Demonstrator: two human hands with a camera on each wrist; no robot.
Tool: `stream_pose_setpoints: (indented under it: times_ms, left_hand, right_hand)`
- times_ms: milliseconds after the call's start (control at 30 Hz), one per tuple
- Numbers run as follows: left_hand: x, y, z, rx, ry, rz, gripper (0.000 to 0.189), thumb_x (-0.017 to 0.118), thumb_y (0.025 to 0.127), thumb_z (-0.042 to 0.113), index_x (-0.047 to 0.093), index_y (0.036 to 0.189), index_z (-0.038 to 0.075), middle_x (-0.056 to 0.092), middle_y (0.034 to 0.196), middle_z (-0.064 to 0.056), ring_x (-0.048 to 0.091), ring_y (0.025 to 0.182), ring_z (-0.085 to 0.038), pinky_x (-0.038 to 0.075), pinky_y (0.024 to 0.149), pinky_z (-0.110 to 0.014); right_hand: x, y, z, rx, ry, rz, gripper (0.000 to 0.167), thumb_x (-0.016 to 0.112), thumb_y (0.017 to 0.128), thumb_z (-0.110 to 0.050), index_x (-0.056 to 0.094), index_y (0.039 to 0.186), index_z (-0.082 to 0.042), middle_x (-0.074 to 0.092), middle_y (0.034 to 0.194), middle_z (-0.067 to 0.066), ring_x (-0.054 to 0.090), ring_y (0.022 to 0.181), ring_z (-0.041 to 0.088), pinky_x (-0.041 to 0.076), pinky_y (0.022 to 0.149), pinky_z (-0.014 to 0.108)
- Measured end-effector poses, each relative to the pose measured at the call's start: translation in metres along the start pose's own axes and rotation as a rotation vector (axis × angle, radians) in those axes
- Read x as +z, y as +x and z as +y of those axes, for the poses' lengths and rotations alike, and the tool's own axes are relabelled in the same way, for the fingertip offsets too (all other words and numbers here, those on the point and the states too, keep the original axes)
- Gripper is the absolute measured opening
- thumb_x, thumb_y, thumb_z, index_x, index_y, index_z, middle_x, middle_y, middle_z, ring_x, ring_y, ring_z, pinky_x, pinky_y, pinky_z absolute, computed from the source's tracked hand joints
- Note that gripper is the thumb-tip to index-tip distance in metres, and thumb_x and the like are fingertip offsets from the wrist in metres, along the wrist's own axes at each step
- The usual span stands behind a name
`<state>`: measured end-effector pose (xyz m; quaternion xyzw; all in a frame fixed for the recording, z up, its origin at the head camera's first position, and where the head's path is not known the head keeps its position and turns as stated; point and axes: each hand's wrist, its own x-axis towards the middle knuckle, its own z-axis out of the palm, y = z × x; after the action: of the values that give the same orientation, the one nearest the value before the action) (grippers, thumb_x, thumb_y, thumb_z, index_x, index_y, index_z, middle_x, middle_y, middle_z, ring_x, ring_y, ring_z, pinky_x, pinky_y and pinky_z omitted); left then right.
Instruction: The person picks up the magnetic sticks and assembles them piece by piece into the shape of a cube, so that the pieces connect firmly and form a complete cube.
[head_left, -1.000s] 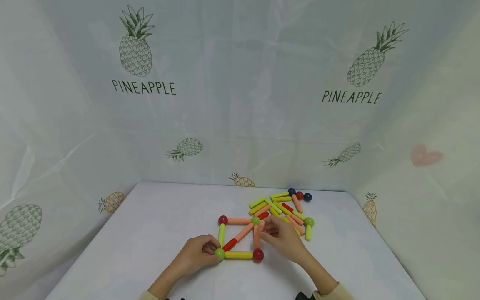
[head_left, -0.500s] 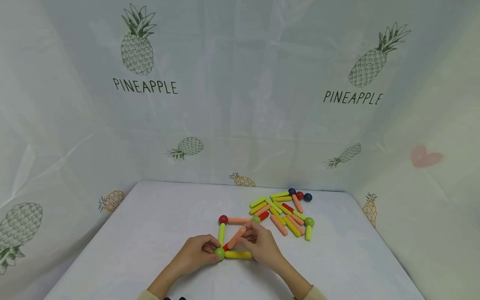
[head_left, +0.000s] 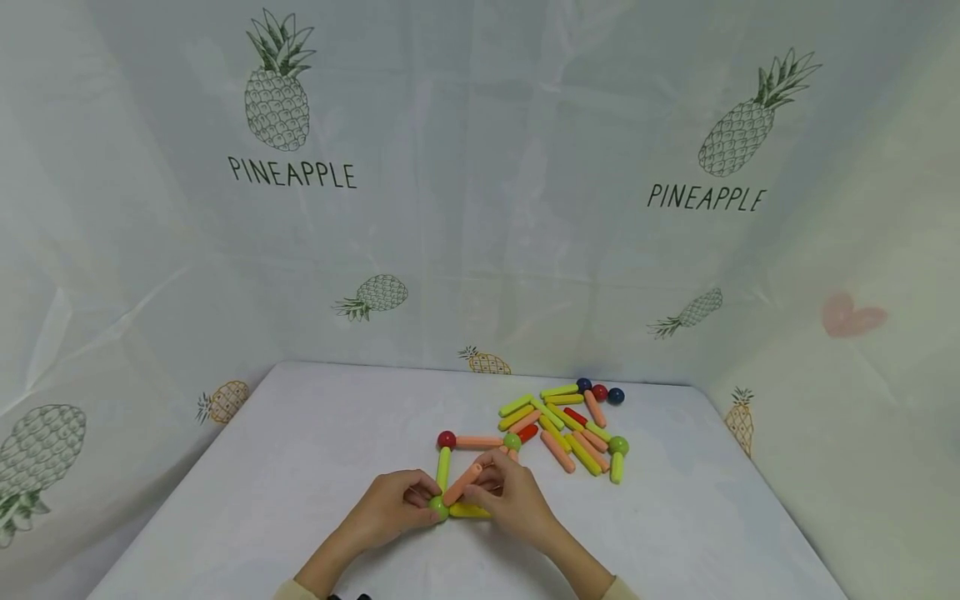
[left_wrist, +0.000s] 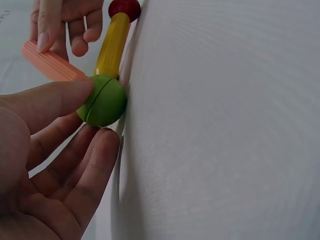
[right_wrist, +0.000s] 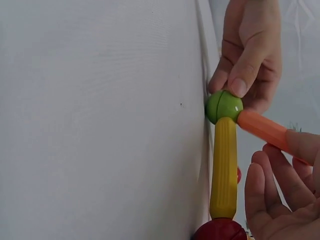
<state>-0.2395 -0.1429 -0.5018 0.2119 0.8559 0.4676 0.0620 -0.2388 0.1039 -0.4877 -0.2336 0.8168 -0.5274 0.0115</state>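
Note:
Between thumb and fingers my left hand (head_left: pixel 397 502) holds a green ball (left_wrist: pixel 104 101) at the near left corner of a flat frame of sticks and balls. My right hand (head_left: pixel 517 500) pinches an orange stick (right_wrist: pixel 265 129), tilted up from the table, its lower end against that green ball. From the same ball a yellow stick (right_wrist: pixel 225 167) runs to a red ball (right_wrist: pixel 220 231), which the right hand hides in the head view. A lime stick (head_left: pixel 444 468) leads to another red ball (head_left: pixel 447 439), and an orange stick (head_left: pixel 478 442) joins that to a second green ball (head_left: pixel 512 442).
Behind and right of the frame lies a loose group of yellow, lime, orange and red sticks (head_left: pixel 557 451). Two dark blue balls, one of them the far-right ball (head_left: pixel 616 396), a red ball (head_left: pixel 599 392) and a green ball (head_left: pixel 618 445) lie among them on the white table (head_left: pixel 697 517).
My right hand has moved left and toward me with the orange stick, from above the frame's right side to the near left green ball. The left hand has stayed on that ball.

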Motion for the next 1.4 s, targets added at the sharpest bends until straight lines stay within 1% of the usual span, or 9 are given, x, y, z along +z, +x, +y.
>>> stream_pose_setpoints:
  times_ms: [167,400,567,667,800,967,1100,1233,1400]
  left_hand:
    - [0.000,0.002,0.005,0.028,0.028,0.010,0.025,0.080,0.081,0.035,0.070,0.102,0.024,0.067,0.096,0.008,0.063,0.083,-0.008,0.052,0.073,-0.026]
    - [0.005,0.009,0.010,0.078,0.057,0.018,0.020,0.078,0.083,0.030,0.071,0.102,0.028,0.066,0.095,0.014,0.061,0.084,-0.008,0.053,0.071,-0.026]
    - [0.007,0.011,0.010,0.087,0.093,0.016,0.018,0.079,0.083,0.028,0.071,0.100,0.030,0.065,0.091,0.015,0.060,0.083,-0.008,0.052,0.069,-0.025]
    - [0.007,0.011,0.010,0.081,0.103,0.014,0.019,0.080,0.082,0.027,0.070,0.099,0.030,0.065,0.089,0.016,0.060,0.082,-0.006,0.052,0.069,-0.025]
    - [0.006,0.013,0.009,0.072,0.096,0.006,0.021,0.080,0.082,0.028,0.070,0.100,0.031,0.065,0.091,0.017,0.060,0.083,-0.005,0.052,0.070,-0.025]
    - [0.006,0.014,0.007,0.062,0.094,0.001,0.022,0.080,0.081,0.030,0.069,0.101,0.031,0.065,0.092,0.017,0.061,0.084,-0.005,0.052,0.071,-0.025]
    - [0.005,0.013,0.006,0.063,0.094,0.004,0.022,0.080,0.081,0.029,0.069,0.100,0.031,0.065,0.091,0.017,0.061,0.083,-0.005,0.052,0.070,-0.025]
    - [0.004,0.012,0.008,0.062,0.093,0.005,0.023,0.080,0.081,0.028,0.069,0.101,0.031,0.066,0.091,0.017,0.061,0.083,-0.005,0.052,0.070,-0.025]
    - [0.004,0.014,0.010,0.055,0.089,-0.002,0.022,0.080,0.081,0.029,0.069,0.100,0.031,0.065,0.091,0.017,0.061,0.083,-0.005,0.052,0.070,-0.025]
  right_hand:
    - [-0.001,0.001,-0.001,-0.015,-0.008,-0.001,0.022,0.072,0.090,-0.021,0.058,0.107,-0.019,0.070,0.095,-0.007,0.068,0.085,0.013,0.054,0.074,0.026]
    - [0.001,0.003,-0.003,-0.058,0.015,-0.005,0.023,0.073,0.088,-0.020,0.061,0.107,-0.017,0.069,0.097,-0.005,0.068,0.085,0.016,0.055,0.073,0.028]
    - [0.000,0.003,-0.004,-0.067,-0.005,-0.009,0.022,0.074,0.087,-0.023,0.063,0.105,-0.018,0.069,0.096,-0.006,0.068,0.084,0.014,0.055,0.072,0.028]
    - [-0.008,0.003,-0.005,-0.064,-0.047,-0.035,0.023,0.075,0.087,-0.024,0.063,0.106,-0.019,0.070,0.096,-0.005,0.067,0.085,0.013,0.055,0.074,0.029]
    - [-0.039,0.003,0.000,-0.052,-0.166,-0.031,0.023,0.072,0.090,-0.020,0.065,0.111,-0.016,0.069,0.100,-0.002,0.064,0.088,0.011,0.054,0.076,0.026]
    - [-0.098,0.002,0.015,0.005,-0.394,0.120,0.020,0.072,0.090,-0.012,0.067,0.109,-0.015,0.068,0.102,-0.001,0.062,0.088,0.011,0.054,0.076,0.026]
    - [-0.147,0.002,0.039,0.069,-0.600,0.187,0.021,0.073,0.088,-0.009,0.070,0.108,-0.013,0.067,0.106,0.004,0.062,0.092,0.022,0.055,0.078,0.038]
    - [-0.185,-0.001,0.061,0.113,-0.736,0.122,0.024,0.074,0.086,-0.006,0.071,0.110,-0.010,0.065,0.110,0.009,0.061,0.102,0.032,0.052,0.085,0.048]
    - [-0.212,-0.007,0.075,0.114,-0.748,0.007,0.021,0.070,0.088,-0.002,0.073,0.107,-0.009,0.064,0.104,0.007,0.060,0.099,0.029,0.050,0.088,0.050]
